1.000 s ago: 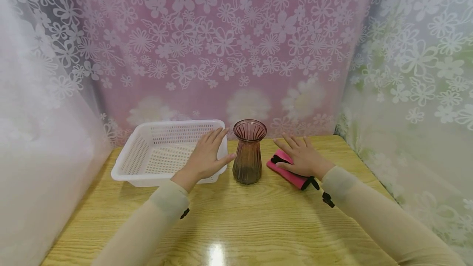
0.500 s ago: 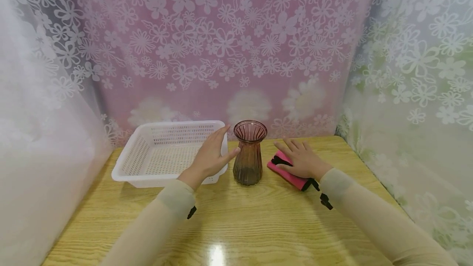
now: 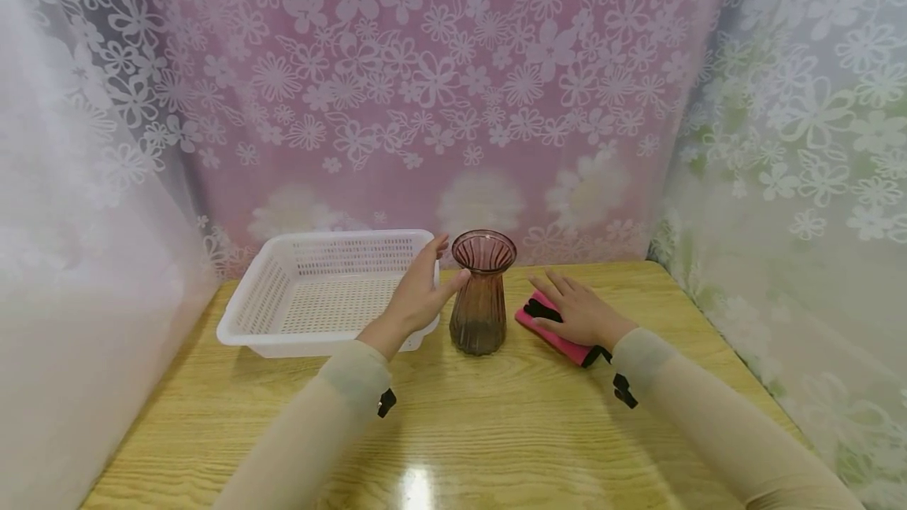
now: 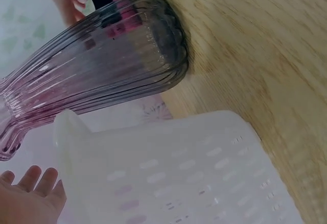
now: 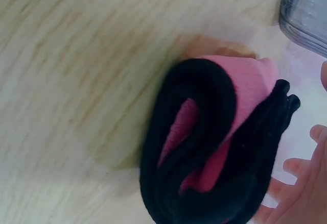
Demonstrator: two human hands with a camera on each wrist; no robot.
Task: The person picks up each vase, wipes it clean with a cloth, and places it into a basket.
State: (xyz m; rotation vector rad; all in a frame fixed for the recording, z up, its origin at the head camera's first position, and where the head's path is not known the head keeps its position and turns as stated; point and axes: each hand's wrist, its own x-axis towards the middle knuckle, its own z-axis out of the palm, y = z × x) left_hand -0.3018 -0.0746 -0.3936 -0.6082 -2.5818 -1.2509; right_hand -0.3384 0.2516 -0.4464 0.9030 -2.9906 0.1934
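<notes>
My left hand (image 3: 414, 297) is between the white basket and a ribbed, purple-tinted glass vase (image 3: 479, 309). Its fingers are relaxed and apart from the thumb, whose tip overlaps the vase's neck in the head view. In the left wrist view that hand (image 4: 33, 196) shows below the vase's flared mouth, with its fingers spread. The vase stands upright on the table. My right hand (image 3: 583, 315) hovers low over a rolled-up pink cloth with black edging (image 3: 567, 350), fingers extended. In the right wrist view the cloth (image 5: 202, 91) lies folded in layers beside the fingers.
A white perforated plastic basket (image 3: 248, 341) stands left of the vase, its right rim close to it. The wooden table (image 3: 482, 439) ends against a pink floral curtain (image 3: 439, 85). Pale floral curtains enclose both sides.
My left hand has moved right, from over the basket's rim towards the vase, and its thumb now overlaps the neck. My right hand has barely moved over the cloth.
</notes>
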